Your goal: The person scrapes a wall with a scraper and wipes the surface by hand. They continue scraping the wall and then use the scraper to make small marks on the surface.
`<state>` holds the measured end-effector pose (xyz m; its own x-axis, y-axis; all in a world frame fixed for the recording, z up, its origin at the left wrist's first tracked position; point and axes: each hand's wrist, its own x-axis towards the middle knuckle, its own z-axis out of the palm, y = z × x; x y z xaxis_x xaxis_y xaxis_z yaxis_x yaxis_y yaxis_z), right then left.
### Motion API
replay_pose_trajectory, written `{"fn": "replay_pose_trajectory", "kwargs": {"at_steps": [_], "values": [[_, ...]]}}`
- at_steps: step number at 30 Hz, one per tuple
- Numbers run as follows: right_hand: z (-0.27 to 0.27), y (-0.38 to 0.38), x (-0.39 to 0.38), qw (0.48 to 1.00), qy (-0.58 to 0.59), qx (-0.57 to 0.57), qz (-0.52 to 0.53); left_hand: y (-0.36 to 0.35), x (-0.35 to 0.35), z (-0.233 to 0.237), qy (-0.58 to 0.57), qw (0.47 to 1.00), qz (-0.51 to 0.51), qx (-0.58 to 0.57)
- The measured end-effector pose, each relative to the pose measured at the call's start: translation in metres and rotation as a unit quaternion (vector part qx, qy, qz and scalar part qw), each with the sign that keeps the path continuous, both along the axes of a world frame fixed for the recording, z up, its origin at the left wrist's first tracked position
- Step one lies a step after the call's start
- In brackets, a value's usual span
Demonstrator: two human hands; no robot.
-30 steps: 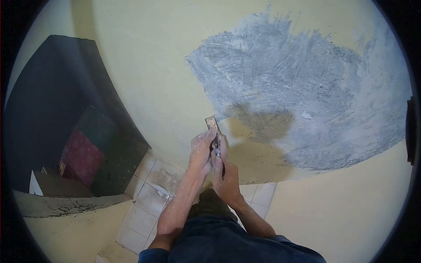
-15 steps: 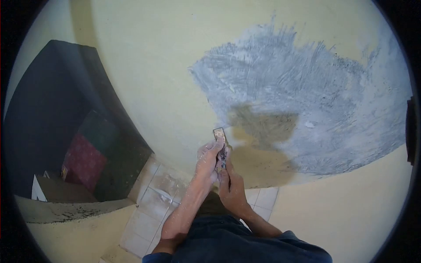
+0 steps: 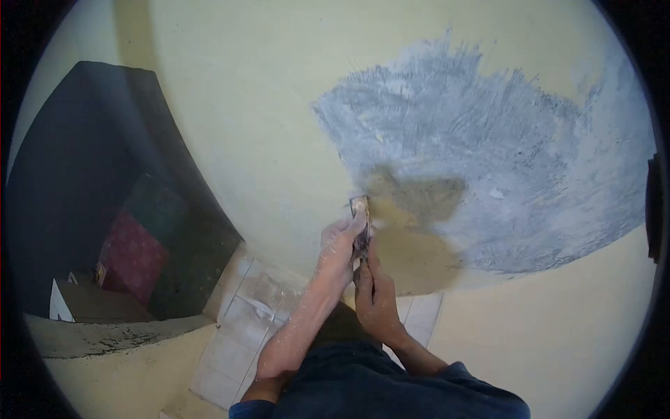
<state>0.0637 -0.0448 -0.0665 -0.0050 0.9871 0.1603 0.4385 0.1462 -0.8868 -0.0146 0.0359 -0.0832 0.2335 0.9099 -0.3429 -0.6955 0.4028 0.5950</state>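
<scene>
Both hands are closed on a narrow sanding block [image 3: 360,204], tan at its tip and dark along its side, seen nearly edge-on against the wall. My left hand [image 3: 340,236], whitened with dust like its forearm, grips the upper part with the thumb along it. Lower down, my right hand [image 3: 375,299] is wrapped round the bottom end. Beside the block's tip lies the left lower edge of a rough grey-white putty patch [image 3: 447,119] on the cream wall [image 3: 244,105]. The block's working face is hidden.
A dark opening [image 3: 77,153] at left shows a red and green surface [image 3: 136,255] and a white-edged box [image 3: 63,300]. Dusty pale floor tiles [image 3: 230,349] lie below. My shadow [image 3: 426,202] falls on the wall. A dark object [image 3: 654,209] stands at the right edge.
My two hands and the sanding block have shifted slightly right and up along the wall. The grip looks the same. The view has moved a little too.
</scene>
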Motion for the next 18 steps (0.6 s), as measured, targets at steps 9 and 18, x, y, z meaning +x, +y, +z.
{"fn": "replay_pose_trajectory", "kwargs": {"at_steps": [9,18], "values": [[-0.005,0.001,0.007,0.996,-0.032,0.084,0.014,0.000,0.000,-0.004,0.049,0.999,-0.011,0.017],[0.002,0.000,0.004,0.995,0.019,0.095,0.014,0.015,-0.016,-0.012,0.029,0.994,-0.017,0.107]]}}
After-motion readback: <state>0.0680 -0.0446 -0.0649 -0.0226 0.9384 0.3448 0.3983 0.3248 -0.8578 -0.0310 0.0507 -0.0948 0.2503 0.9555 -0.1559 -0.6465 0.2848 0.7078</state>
